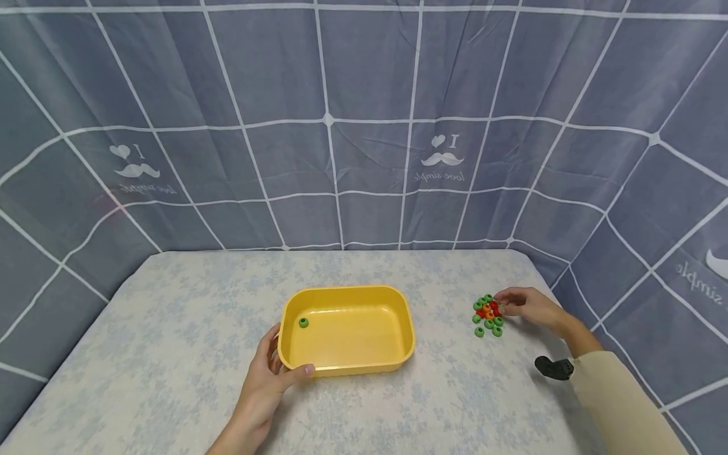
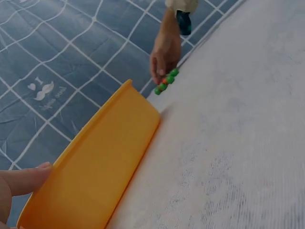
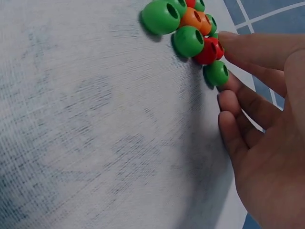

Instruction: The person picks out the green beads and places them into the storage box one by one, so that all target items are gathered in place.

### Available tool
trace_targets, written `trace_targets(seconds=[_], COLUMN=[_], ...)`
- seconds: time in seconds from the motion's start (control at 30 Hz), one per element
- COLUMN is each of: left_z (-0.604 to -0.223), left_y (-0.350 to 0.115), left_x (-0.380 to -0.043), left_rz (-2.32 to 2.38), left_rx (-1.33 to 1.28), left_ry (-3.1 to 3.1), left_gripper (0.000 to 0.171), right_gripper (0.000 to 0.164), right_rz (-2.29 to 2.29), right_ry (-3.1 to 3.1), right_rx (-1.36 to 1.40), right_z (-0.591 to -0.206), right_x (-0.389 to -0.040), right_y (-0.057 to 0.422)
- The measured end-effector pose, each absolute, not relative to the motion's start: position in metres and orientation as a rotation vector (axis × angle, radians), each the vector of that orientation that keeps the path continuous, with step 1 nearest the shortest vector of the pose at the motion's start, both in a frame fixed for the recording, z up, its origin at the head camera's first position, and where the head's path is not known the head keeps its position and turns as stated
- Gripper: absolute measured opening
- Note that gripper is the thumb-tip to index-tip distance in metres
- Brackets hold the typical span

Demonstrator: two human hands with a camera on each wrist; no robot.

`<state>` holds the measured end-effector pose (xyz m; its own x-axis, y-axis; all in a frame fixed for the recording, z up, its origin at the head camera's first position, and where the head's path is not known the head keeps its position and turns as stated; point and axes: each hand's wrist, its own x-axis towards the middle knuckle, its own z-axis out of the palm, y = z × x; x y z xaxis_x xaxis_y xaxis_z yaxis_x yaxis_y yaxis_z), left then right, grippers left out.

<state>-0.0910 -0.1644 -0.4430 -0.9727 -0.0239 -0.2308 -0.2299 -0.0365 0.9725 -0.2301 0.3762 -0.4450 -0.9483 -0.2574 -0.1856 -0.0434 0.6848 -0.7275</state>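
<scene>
A yellow plastic tray (image 1: pixel 347 370) stands on the table, with one green bead (image 1: pixel 304 322) inside near its left end. My left hand (image 1: pixel 263 379) grips the tray's near left corner, thumb at the rim and fingers along the outer side wall. In the left wrist view the thumb (image 2: pixel 26 180) lies against the tray wall (image 2: pixel 95 162). To the right is a cluster of green, red and orange round beads (image 1: pixel 488 315) with holes. My right hand (image 1: pixel 531 308) reaches its fingertips to the cluster's right edge, beside red beads (image 3: pixel 206 51) and a green bead (image 3: pixel 218 73). Whether it pinches one is hidden.
A pale blue-patterned cloth (image 1: pixel 188 341) covers the table. Grey-blue curtains (image 1: pixel 370 158) with white grid lines stand behind and at both sides; the right one is close to my right hand. A black device (image 1: pixel 554 368) sits at the right sleeve's cuff.
</scene>
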Motion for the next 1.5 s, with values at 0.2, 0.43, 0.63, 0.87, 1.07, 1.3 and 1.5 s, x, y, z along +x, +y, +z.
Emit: trace_targets(seconds=[0.2,0.43,0.63,0.87,1.07,1.3,1.5], left_z=[-0.446,-0.448,-0.448,-0.446,-0.444,-0.445,-0.445], left_y=[-0.164,-0.163,-0.164,-0.163,-0.16,-0.161,-0.163], left_x=[-0.089,-0.089,-0.088,-0.091,-0.095,-0.095,-0.094], left_rz=[2.17,2.156,2.151,2.14,2.155,2.161,2.157], left_rx=[-0.31,-0.305,-0.299,-0.284,-0.259,-0.242,-0.256], left_ry=[2.052,2.062,2.064,2.081,2.077,2.084,2.074], left_gripper=[0.113,0.113,0.114,0.112,0.111,0.11,0.11], right_gripper=[0.039,0.032,0.028,0.026,0.03,0.03,0.029], right_rz=[-1.159,-1.179,-1.165,-1.082,-1.032,-1.045,-1.046], right_ry=[2.621,2.626,2.666,2.808,2.843,2.809,2.778], right_rx=[-0.243,-0.214,-0.202,-0.252,-0.287,-0.342,-0.413], right_z=[-0.453,-0.46,-0.464,-0.455,-0.44,-0.423,-0.417], right_x=[-0.229,-0.227,-0.226,-0.232,-0.241,-0.251,-0.258], right_y=[0.376,0.38,0.38,0.374,0.362,0.34,0.317])
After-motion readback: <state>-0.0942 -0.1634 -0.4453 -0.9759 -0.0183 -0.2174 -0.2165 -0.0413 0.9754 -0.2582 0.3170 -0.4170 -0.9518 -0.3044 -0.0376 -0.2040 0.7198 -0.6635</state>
